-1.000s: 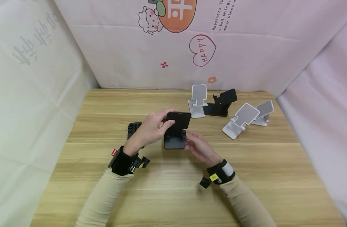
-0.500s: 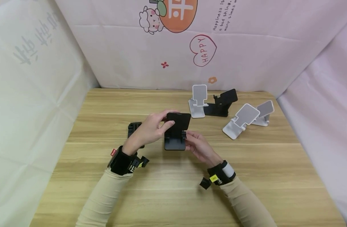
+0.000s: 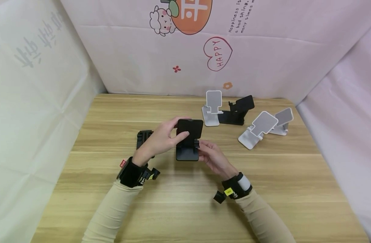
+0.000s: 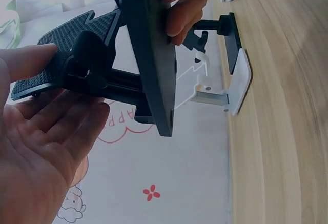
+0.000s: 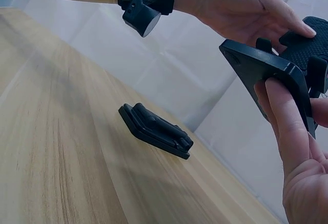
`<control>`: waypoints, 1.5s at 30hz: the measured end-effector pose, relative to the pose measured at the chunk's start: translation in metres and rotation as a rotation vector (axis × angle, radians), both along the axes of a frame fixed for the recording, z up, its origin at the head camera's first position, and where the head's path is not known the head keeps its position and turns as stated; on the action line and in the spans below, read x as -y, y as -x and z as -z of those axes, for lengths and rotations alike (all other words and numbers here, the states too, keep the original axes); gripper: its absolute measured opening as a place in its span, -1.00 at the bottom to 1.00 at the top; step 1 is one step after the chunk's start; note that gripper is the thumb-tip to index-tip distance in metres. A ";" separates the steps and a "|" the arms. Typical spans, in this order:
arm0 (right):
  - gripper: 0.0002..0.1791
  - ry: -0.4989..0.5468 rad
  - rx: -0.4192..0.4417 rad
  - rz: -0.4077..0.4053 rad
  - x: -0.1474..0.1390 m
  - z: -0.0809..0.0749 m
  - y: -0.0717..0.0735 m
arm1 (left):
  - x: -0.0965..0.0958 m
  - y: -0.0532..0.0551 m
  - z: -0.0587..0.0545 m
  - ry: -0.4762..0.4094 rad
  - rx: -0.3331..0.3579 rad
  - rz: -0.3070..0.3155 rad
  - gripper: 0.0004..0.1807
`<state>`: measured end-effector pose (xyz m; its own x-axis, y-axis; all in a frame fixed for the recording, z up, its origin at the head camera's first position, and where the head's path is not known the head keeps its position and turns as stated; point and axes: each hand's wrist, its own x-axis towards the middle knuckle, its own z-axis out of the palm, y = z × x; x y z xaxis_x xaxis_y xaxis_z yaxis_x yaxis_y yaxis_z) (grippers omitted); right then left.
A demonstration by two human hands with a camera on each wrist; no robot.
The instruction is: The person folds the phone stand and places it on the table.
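Here, fingers (image 5: 286, 112) grip black stand (image 3: 188, 154)

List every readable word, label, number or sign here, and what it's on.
"HAPPY": red heart on the back cloth.
"Happiness", "a bad thing,", "many times": back cloth, lines cut off by frame.
White sign on orange shape: cut off, unreadable.
Pale marks on left cloth: unreadable.
Yellow wrist tags, red tag by left wrist: too small or blurred.
Held black stand: none visible.
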<state>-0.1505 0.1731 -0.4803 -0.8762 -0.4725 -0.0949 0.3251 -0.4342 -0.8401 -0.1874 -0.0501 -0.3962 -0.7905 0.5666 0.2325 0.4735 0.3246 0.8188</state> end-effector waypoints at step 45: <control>-0.64 -0.022 0.038 0.039 0.001 0.002 -0.002 | 0.001 0.004 0.024 0.044 -0.110 -0.054 -0.36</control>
